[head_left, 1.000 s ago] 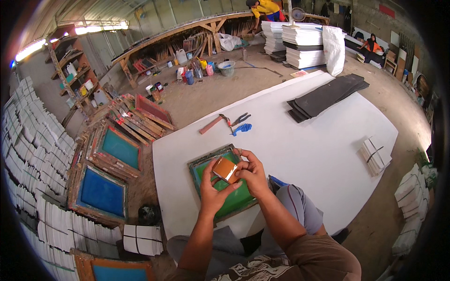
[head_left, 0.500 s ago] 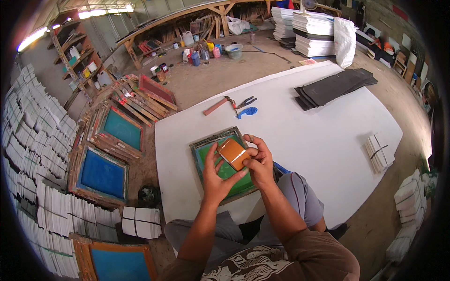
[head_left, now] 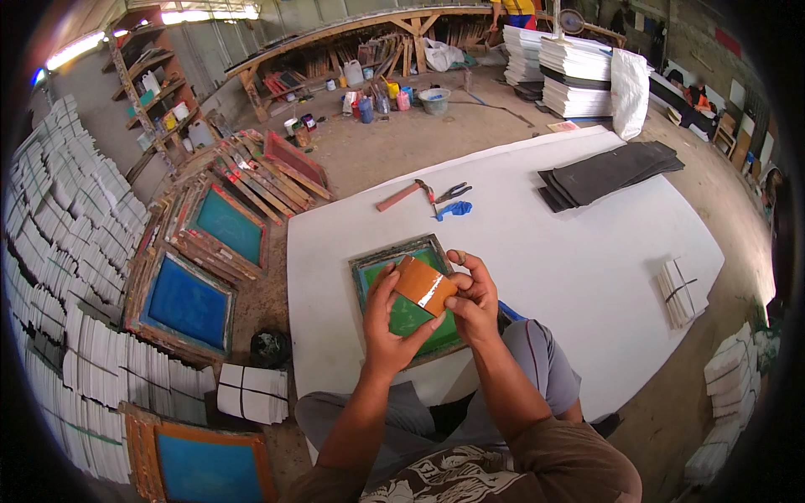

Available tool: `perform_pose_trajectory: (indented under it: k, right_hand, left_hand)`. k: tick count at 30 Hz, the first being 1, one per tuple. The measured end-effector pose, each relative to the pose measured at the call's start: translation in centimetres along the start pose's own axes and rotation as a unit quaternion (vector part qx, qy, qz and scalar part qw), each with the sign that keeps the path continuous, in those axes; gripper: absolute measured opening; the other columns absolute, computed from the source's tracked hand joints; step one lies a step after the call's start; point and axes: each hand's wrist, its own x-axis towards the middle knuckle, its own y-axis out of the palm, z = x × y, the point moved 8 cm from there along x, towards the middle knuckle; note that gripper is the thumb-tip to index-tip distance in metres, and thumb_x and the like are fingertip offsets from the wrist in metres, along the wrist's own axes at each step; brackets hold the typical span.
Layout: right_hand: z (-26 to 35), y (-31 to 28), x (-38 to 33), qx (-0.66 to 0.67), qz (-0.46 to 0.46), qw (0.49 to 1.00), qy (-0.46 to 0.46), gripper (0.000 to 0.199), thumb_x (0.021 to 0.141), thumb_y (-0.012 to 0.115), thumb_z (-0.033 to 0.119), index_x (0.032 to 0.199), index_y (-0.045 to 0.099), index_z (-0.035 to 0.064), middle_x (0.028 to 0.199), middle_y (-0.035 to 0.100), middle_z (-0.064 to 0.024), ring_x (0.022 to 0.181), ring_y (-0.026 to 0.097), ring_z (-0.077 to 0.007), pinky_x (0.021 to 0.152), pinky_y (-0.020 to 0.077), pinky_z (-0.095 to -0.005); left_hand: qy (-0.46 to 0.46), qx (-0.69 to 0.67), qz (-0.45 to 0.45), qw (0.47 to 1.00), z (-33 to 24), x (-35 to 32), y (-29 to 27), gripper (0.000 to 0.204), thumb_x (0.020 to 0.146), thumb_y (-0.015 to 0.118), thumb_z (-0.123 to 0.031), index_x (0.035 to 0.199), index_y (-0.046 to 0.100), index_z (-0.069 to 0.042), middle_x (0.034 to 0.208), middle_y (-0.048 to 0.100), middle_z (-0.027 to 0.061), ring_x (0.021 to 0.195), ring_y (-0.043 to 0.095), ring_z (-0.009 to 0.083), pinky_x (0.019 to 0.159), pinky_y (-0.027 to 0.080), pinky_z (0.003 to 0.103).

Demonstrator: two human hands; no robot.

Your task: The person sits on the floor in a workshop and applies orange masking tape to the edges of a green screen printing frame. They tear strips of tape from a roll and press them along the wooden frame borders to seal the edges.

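Hammer (head_left: 399, 196): lies near pliers (head_left: 454, 193) on white sheeting (head_left: 520, 251) | Black sheets (head_left: 610, 174): overlapping, far right | Strapped white bundle (head_left: 682, 293): right edge | White sack (head_left: 630, 94): upright beside stacked white sheets (head_left: 574, 84)

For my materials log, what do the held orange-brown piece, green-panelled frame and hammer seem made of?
Orange-brown piece: perhaps plastic, glossy; a sharp white highlight crosses it.
Frame: probably wood, matte; its bars look worn and stained.
Hammer: maybe wooden handle, dull reddish; head too small to tell.
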Motion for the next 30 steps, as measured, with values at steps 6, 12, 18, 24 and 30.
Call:
perform_pose_trajectory:
  k: [6,12,18,24,30]
  right_hand:
    - [0.9,1.0,-0.5,-0.010,0.025,1.000,-0.014,0.077,0.077,0.072,0.001,0.146,0.039,-0.0033,0.105,0.072,-0.0115,0.103,0.067,-0.0194,0.096,0.0487,-0.0324]
    - [1.1,1.3,-0.7,-0.010,0.032,0.999,-0.008,0.077,0.077,0.073,-0.001,0.146,0.039,-0.0043,0.104,0.072,-0.0114,0.103,0.068,-0.0188,0.093,0.0507,-0.0303]
    - [1.3,1.9,-1.0,-0.015,0.028,0.999,0.016,0.077,0.076,0.074,-0.003,0.146,0.040,-0.0036,0.103,0.071,-0.0108,0.103,0.067,-0.0190,0.093,0.0506,-0.0300]
    - [1.8,1.9,-1.0,0.030,0.035,0.999,-0.006,0.079,0.074,0.073,-0.001,0.145,0.040,-0.0028,0.098,0.072,-0.0107,0.106,0.065,-0.0221,0.106,0.0428,-0.0373]
    - [1.7,2.1,-1.1,0.048,0.081,0.995,-0.033,0.079,0.079,0.078,0.002,0.147,0.038,-0.0012,0.101,0.071,-0.0103,0.117,0.061,-0.0240,0.107,0.0396,-0.0397]
  left_hand:
    - [0.092,0.080,0.019,0.992,-1.6,-0.4,-0.5,0.091,0.071,0.088,-0.005,0.148,0.039,-0.005,0.155,0.035,0.0219,0.144,0.039,0.0381,0.116,0.039,0.050]
    - [0.124,0.147,0.032,0.981,-3.2,-0.3,-0.2,0.090,0.069,0.089,-0.009,0.146,0.041,-0.007,0.153,0.039,0.0231,0.142,0.042,0.0398,0.115,0.039,0.052]
    - [0.189,0.238,0.059,0.951,-3.8,-0.8,0.3,0.090,0.070,0.088,-0.013,0.146,0.040,-0.006,0.154,0.038,0.0236,0.143,0.039,0.0417,0.116,0.036,0.054]
    - [0.027,-0.094,0.021,0.995,-3.2,0.2,0.7,0.101,0.080,0.086,-0.024,0.156,0.023,-0.006,0.151,0.040,0.0215,0.138,0.045,0.0383,0.112,0.041,0.052]
    - [-0.127,-0.210,0.020,0.969,-0.5,-0.8,1.0,0.098,0.082,0.086,-0.021,0.156,0.024,-0.003,0.149,0.041,0.0182,0.137,0.048,0.0299,0.112,0.044,0.046]
